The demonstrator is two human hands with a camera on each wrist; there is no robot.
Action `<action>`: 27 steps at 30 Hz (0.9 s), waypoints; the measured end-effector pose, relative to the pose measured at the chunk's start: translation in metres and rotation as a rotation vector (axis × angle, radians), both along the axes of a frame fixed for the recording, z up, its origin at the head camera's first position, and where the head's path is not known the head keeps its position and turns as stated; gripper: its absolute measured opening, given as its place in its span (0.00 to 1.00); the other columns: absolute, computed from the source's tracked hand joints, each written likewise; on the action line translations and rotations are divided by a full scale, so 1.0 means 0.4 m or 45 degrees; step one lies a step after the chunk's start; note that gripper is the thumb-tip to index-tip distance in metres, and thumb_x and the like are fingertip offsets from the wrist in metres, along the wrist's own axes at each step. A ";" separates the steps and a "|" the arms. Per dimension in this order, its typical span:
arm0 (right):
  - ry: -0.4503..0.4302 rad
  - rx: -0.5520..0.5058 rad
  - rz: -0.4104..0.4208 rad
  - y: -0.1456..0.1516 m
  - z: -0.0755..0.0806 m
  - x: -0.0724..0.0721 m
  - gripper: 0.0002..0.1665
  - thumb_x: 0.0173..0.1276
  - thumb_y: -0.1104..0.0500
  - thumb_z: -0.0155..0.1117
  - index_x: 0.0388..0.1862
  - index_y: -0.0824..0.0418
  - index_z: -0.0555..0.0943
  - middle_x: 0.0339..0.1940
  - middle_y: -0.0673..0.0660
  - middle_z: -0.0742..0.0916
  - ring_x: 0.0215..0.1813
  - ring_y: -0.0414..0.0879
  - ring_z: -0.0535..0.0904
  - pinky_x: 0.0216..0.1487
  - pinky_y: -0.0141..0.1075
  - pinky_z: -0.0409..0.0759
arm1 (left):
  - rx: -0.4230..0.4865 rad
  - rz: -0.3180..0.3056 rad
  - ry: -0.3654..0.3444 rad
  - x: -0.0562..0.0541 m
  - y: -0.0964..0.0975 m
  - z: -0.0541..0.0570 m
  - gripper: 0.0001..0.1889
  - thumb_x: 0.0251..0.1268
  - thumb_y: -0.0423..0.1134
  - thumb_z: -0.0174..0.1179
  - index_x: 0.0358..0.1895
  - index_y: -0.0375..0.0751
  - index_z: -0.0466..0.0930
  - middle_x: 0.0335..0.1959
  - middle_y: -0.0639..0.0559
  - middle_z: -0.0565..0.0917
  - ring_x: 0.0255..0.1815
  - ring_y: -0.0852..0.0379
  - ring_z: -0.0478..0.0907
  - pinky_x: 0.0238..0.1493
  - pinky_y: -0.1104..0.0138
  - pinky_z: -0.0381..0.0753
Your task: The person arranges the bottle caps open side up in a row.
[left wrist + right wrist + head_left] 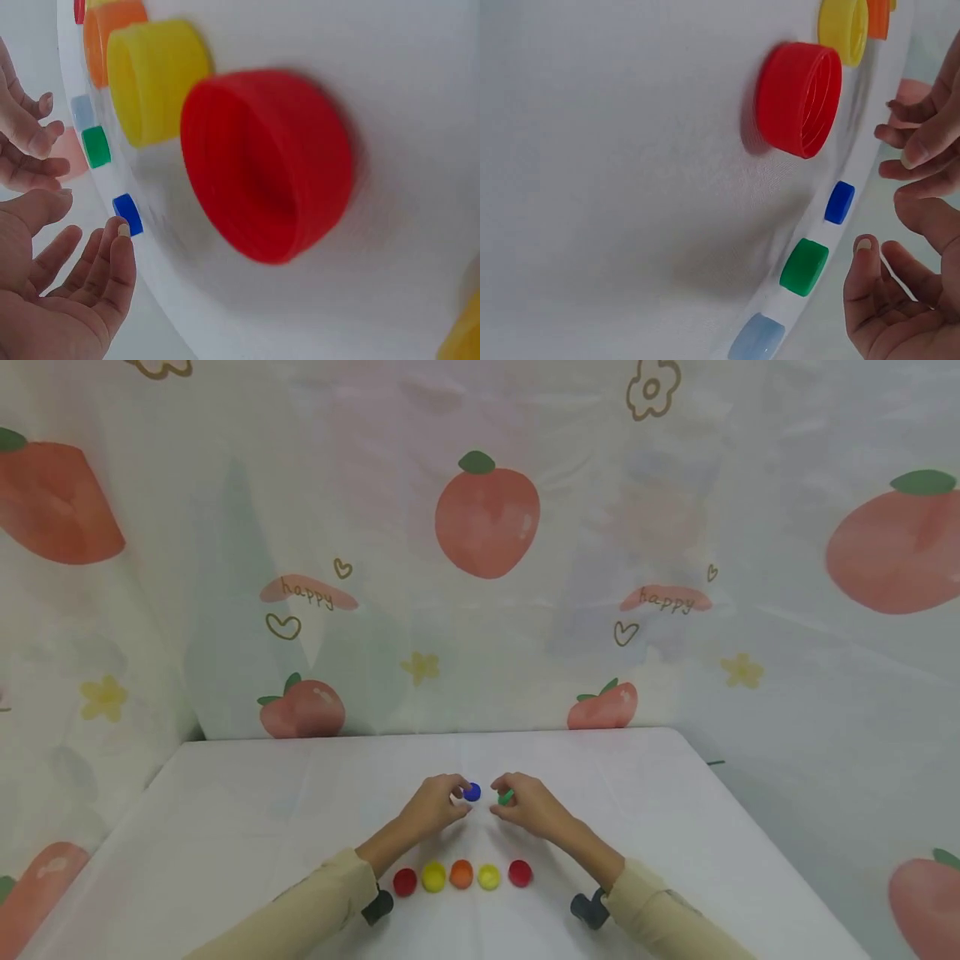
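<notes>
Near the table's far side, my left hand [438, 797] reaches by a small blue bottle cap [472, 792]. Its fingers are loosely bent, with thumb and fingertips apart. In the left wrist view the blue cap lies just beyond the index fingertip; whether they touch I cannot tell. Opposite, my right hand [528, 802] curves around the near space of a green cap [506, 797], partly hidden by the fingers. The right wrist view has the green cap [805, 267] on the table, apart from that hand's spread thumb and fingers. A pale blue cap [757, 337] lies beyond it.
Closer to me runs a row of larger caps: red [405, 882], yellow [433, 877], orange [461, 874], yellow [489, 877] and red [521, 873]. A white cloth covers the table [247, 827]. Behind it hangs a fruit-printed curtain [390, 543].
</notes>
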State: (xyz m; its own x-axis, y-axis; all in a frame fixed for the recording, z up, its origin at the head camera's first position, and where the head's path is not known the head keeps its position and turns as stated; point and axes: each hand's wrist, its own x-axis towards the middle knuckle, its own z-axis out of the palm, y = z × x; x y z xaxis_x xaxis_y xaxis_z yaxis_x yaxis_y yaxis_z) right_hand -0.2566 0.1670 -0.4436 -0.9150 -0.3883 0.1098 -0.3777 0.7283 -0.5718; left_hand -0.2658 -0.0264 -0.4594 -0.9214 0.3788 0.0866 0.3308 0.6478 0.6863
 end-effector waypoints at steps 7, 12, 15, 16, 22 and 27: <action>-0.038 0.035 -0.032 -0.026 -0.010 -0.028 0.20 0.59 0.61 0.69 0.49 0.68 0.78 0.43 0.61 0.83 0.43 0.52 0.79 0.42 0.38 0.80 | -0.047 0.083 -0.096 -0.027 0.004 -0.007 0.18 0.56 0.36 0.67 0.49 0.38 0.78 0.39 0.45 0.81 0.37 0.53 0.77 0.38 0.63 0.80; -0.023 0.095 -0.053 -0.052 -0.008 -0.042 0.20 0.58 0.62 0.70 0.48 0.68 0.78 0.41 0.60 0.83 0.42 0.51 0.79 0.43 0.39 0.80 | -0.101 0.114 -0.110 -0.047 0.015 -0.003 0.19 0.54 0.35 0.68 0.50 0.37 0.77 0.39 0.44 0.80 0.35 0.53 0.76 0.38 0.64 0.80; -0.014 0.142 -0.064 -0.064 -0.006 -0.054 0.20 0.57 0.62 0.71 0.47 0.68 0.79 0.40 0.60 0.82 0.42 0.51 0.79 0.44 0.39 0.79 | -0.131 0.129 -0.111 -0.059 0.018 -0.002 0.19 0.54 0.35 0.68 0.49 0.37 0.77 0.38 0.45 0.80 0.34 0.54 0.76 0.38 0.64 0.79; -0.011 0.164 -0.066 -0.068 -0.007 -0.059 0.20 0.57 0.62 0.71 0.47 0.68 0.79 0.40 0.60 0.82 0.42 0.51 0.79 0.44 0.39 0.79 | -0.140 0.133 -0.111 -0.062 0.019 -0.002 0.18 0.54 0.36 0.68 0.49 0.38 0.77 0.38 0.45 0.80 0.35 0.54 0.76 0.38 0.64 0.79; -0.022 0.247 -0.089 -0.086 -0.008 -0.083 0.20 0.56 0.62 0.72 0.46 0.68 0.80 0.38 0.59 0.82 0.41 0.50 0.78 0.44 0.38 0.79 | -0.172 0.118 -0.085 -0.082 0.021 -0.010 0.17 0.54 0.36 0.69 0.48 0.37 0.78 0.36 0.46 0.80 0.34 0.54 0.76 0.38 0.65 0.79; -0.019 0.294 -0.113 -0.103 -0.003 -0.093 0.18 0.55 0.64 0.72 0.43 0.70 0.80 0.35 0.60 0.82 0.40 0.51 0.78 0.44 0.40 0.78 | -0.197 0.086 -0.037 -0.093 0.019 -0.009 0.16 0.54 0.35 0.69 0.46 0.35 0.79 0.35 0.47 0.80 0.34 0.55 0.76 0.38 0.65 0.78</action>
